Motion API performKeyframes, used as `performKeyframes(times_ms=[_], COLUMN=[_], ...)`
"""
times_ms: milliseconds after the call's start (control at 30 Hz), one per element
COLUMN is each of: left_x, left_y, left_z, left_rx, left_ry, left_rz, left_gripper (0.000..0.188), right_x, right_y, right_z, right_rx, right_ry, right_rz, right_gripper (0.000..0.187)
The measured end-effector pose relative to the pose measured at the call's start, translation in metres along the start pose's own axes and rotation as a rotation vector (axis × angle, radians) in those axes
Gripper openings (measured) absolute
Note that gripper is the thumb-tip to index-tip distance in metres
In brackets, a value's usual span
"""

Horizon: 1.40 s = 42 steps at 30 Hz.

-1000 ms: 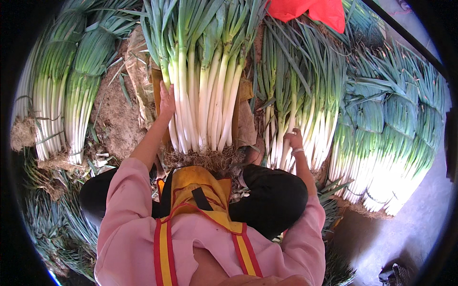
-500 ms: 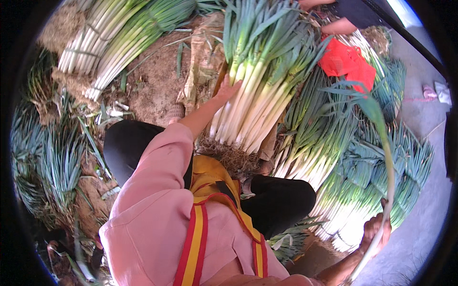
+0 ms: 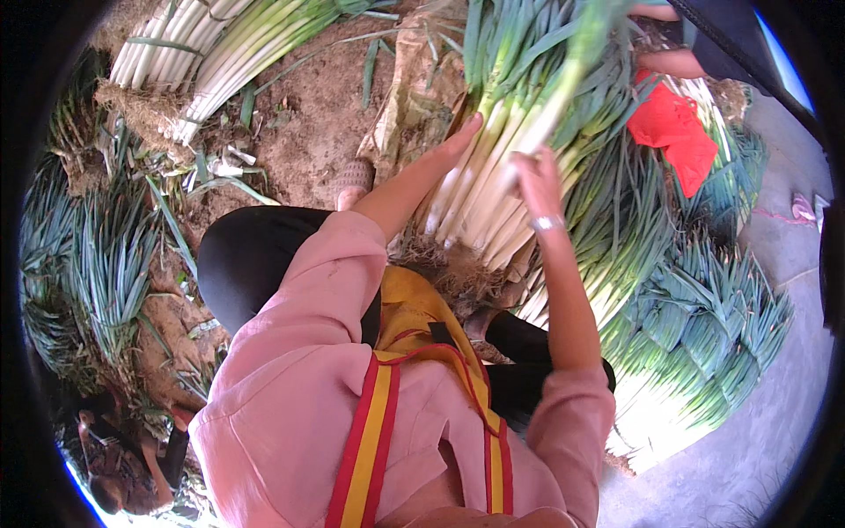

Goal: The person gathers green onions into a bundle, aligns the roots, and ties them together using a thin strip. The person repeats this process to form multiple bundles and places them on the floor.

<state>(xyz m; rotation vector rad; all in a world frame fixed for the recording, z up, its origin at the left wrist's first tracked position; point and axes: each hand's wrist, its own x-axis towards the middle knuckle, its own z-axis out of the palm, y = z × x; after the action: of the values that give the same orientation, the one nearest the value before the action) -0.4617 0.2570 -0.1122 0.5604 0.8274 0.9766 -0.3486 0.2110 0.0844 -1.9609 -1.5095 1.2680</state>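
A thick bunch of leeks [image 3: 462, 207] lies slanting before my knees, its white stalks and brown roots toward me and its green leaves away. My left hand [image 3: 461, 139] rests along the left side of the bunch, fingers stretched out against the stalks. Over the middle of the bunch, my right hand [image 3: 537, 183] is closed round a single leek [image 3: 556, 104]. Motion smears that leek and the fingers holding it. Its leafy end points up and away, overlapping the bunch's leaves.
Stacked leeks [image 3: 704, 326] lie to the right on grey floor. Tied leek bundles [image 3: 167, 53] sit at the far left, with loose green plants [image 3: 110, 255] nearer on the soil. A red cloth [image 3: 673, 128] lies at the far right beside another person's arm [image 3: 673, 63].
My right hand has swung from the lower right up to the bunch, bringing the single leek over it. My left hand stays on the bunch. The view has shifted slightly.
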Motion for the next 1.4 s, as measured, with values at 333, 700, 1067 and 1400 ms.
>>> performKeyframes(times_ms=[333, 700, 1067, 1400], left_x=[-0.002, 0.001, 0.033, 0.020], left_y=[0.009, -0.013, -0.073, -0.045], left_z=[0.005, 0.027, -0.019, -0.059], left_rx=[0.353, 0.837, 2.494, 1.796], left_ry=[0.105, 0.462, 0.833, 0.471], left_rz=[-0.085, 0.166, 0.656, 0.158], left_gripper=[0.094, 0.088, 0.070, 0.069], right_x=[0.064, 0.030, -0.065, -0.145], right_y=[0.065, 0.060, 0.222, 0.489], right_z=[0.081, 0.003, -0.245, -0.141], right_rx=[-0.507, -0.129, -0.054, 0.157], right_ry=[-0.283, -0.563, -0.022, 0.292], right_rz=[0.147, 0.212, 0.378, 0.589], right_gripper=[0.037, 0.034, 0.025, 0.021])
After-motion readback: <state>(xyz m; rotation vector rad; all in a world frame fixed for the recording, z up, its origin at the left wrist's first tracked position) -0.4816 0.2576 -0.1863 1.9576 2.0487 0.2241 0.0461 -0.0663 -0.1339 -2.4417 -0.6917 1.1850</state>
